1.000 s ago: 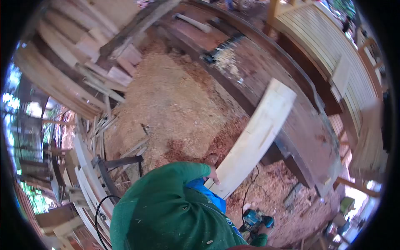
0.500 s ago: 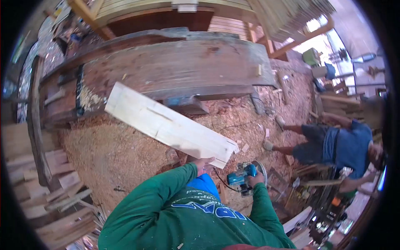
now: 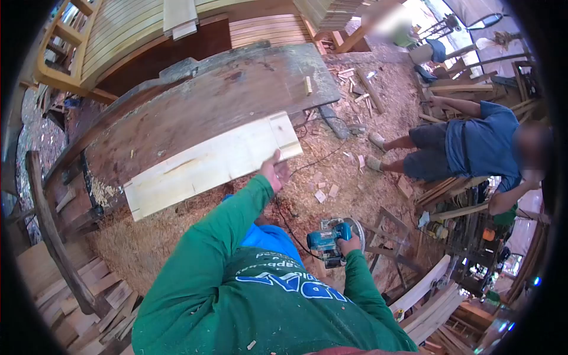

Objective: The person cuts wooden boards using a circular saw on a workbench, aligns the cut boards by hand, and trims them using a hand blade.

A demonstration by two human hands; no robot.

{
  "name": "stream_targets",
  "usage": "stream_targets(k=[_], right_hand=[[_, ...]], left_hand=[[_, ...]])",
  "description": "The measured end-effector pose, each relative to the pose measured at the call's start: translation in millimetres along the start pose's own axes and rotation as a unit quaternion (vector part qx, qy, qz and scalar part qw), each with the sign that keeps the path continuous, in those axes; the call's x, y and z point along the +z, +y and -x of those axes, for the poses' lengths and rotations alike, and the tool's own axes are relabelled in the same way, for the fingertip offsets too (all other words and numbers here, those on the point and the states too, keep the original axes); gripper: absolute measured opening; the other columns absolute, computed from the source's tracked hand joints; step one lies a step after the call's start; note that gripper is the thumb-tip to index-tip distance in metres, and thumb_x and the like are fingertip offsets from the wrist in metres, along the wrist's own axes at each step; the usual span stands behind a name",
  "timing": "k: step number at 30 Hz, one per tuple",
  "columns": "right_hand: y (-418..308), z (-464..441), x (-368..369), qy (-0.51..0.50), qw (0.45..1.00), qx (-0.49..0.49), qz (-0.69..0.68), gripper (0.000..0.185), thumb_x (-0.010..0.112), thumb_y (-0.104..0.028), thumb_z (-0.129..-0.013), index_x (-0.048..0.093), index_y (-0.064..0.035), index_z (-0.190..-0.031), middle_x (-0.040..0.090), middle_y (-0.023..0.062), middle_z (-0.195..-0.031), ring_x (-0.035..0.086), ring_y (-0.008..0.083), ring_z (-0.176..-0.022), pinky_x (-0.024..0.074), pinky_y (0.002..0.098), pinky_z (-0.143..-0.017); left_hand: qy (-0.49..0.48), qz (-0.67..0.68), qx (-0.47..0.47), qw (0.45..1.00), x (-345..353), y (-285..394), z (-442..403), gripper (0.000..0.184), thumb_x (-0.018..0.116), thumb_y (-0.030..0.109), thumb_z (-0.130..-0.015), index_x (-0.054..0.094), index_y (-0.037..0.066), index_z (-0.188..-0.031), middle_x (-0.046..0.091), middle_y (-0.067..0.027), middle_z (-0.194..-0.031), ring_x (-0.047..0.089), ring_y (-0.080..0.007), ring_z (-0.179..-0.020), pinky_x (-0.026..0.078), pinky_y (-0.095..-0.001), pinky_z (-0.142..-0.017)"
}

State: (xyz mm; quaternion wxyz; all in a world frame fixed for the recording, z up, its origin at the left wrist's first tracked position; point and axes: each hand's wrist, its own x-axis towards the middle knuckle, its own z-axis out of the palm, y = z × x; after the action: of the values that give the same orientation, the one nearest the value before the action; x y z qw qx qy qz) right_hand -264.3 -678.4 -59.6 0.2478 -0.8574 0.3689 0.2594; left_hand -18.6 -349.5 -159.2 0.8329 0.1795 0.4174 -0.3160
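Observation:
My left hand [image 3: 275, 170] grips the near edge of a pale wooden board [image 3: 207, 163] close to its right end. The board slants up to the right along the near side of the thick dark workbench [image 3: 213, 94], overlapping it in view. Whether it rests on the bench, I cannot tell. A blue-green circular saw [image 3: 323, 239] is in my right hand [image 3: 349, 242], whose fingers wrap round its handle. The saw is off to the right of my body, apart from the board, with its black cord trailing toward the bench.
Sawdust and offcuts [image 3: 320, 195] cover the floor. To the right stands another person [image 3: 467, 142] in blue. Wood scraps [image 3: 106, 296] are piled at lower left, near an upright post [image 3: 56, 236]. Slatted wooden furniture [image 3: 130, 41] stands behind the bench. Planks [image 3: 432, 307] lie at lower right.
The board's right end has swung up and away from me, toward the bench, with my left hand on it. The saw stays in my right hand. The view has turned somewhat.

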Motion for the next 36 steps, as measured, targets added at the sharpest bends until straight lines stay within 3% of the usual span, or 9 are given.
stream_targets(k=[3,8,9,12,15,24,27,31,36], right_hand=[[-2,0,-1,0.012,0.999,0.027,0.020,0.043,0.081,-0.025,-0.075,0.075,-0.0088,-0.115,0.077,0.0198,-0.100,0.075,0.0348,-0.093,0.0577,0.0446,-0.088],[-2,6,-1,0.018,0.995,0.094,-0.012,0.052,0.081,-0.033,-0.074,0.074,-0.0093,-0.120,0.074,0.0227,-0.113,0.071,0.0383,-0.107,0.0554,0.0461,-0.099],[-3,6,-1,0.013,0.996,0.093,-0.013,0.052,0.081,-0.033,-0.075,0.074,-0.0096,-0.121,0.074,0.0228,-0.114,0.071,0.0382,-0.108,0.0551,0.0461,-0.099],[5,5,6,0.022,0.991,0.130,-0.027,0.056,0.080,-0.033,-0.075,0.072,-0.0113,-0.125,0.073,0.0221,-0.118,0.070,0.0386,-0.110,0.0545,0.0463,-0.100],[8,11,8,0.037,0.988,0.144,-0.045,0.054,0.080,-0.034,-0.075,0.072,-0.0116,-0.124,0.074,0.0220,-0.114,0.071,0.0389,-0.106,0.0552,0.0466,-0.097],[-13,33,13,0.040,0.983,0.163,-0.080,0.057,0.083,-0.034,-0.075,0.071,-0.0120,-0.126,0.074,0.0218,-0.116,0.071,0.0388,-0.108,0.0550,0.0462,-0.099],[-23,43,13,0.029,0.978,0.173,-0.112,0.056,0.082,-0.032,-0.076,0.071,-0.0122,-0.127,0.075,0.0212,-0.114,0.072,0.0383,-0.106,0.0555,0.0451,-0.098],[-27,56,17,0.035,0.979,0.158,-0.122,0.057,0.081,-0.030,-0.076,0.070,-0.0125,-0.129,0.075,0.0206,-0.111,0.073,0.0372,-0.105,0.0558,0.0441,-0.097],[5,45,39,0.020,0.984,0.130,-0.119,0.050,0.082,-0.030,-0.075,0.074,-0.0118,-0.121,0.076,0.0204,-0.105,0.074,0.0375,-0.100,0.0562,0.0445,-0.095]], left_hand=[[0.011,0.024,-0.022,0.999,20,44,-20,0.067,0.073,0.060,-0.091,0.064,0.001,-0.121,0.065,-0.0110,-0.101,0.058,-0.0238,-0.082,0.055,-0.0374,-0.075],[-0.107,-0.037,-0.007,0.994,-6,87,-60,0.095,0.061,0.068,-0.095,0.034,0.004,-0.159,0.052,-0.0140,-0.153,0.054,-0.0318,-0.138,0.050,-0.0536,-0.109],[-0.084,-0.018,-0.011,0.996,-21,93,-81,0.099,0.065,0.072,-0.089,0.035,0.010,-0.161,0.055,-0.0126,-0.149,0.056,-0.0390,-0.135,0.048,-0.0633,-0.107],[0.046,-0.077,-0.015,0.996,16,87,-37,0.088,0.072,0.072,-0.084,0.052,0.012,-0.145,0.062,-0.0075,-0.140,0.067,-0.0202,-0.099,0.060,-0.0294,-0.070],[0.019,-0.125,-0.080,0.989,23,94,-19,0.059,0.067,0.065,-0.094,0.065,0.010,-0.115,0.074,-0.0103,-0.113,0.070,-0.0218,-0.077,0.056,-0.0268,-0.057],[-0.044,-0.358,0.201,0.911,70,166,-91,0.023,0.058,0.017,-0.095,0.064,0.010,-0.073,0.059,-0.0013,-0.062,0.054,-0.0120,-0.050,0.043,-0.0254,-0.044],[-0.001,-0.373,0.260,0.891,120,208,-179,0.036,0.064,0.025,-0.097,0.058,0.007,-0.128,0.063,-0.0099,-0.103,0.062,-0.0194,-0.078,0.054,-0.0296,-0.054],[-0.167,-0.280,0.030,0.945,231,186,-106,0.057,0.067,0.043,-0.100,0.053,0.011,-0.144,0.063,-0.0135,-0.123,0.069,-0.0260,-0.094,0.060,-0.0299,-0.065],[-0.344,-0.412,0.040,0.843,194,236,-111,0.056,0.062,0.045,-0.103,0.054,0.010,-0.146,0.059,-0.0121,-0.143,0.064,-0.0189,-0.116,0.058,-0.0290,-0.084]])
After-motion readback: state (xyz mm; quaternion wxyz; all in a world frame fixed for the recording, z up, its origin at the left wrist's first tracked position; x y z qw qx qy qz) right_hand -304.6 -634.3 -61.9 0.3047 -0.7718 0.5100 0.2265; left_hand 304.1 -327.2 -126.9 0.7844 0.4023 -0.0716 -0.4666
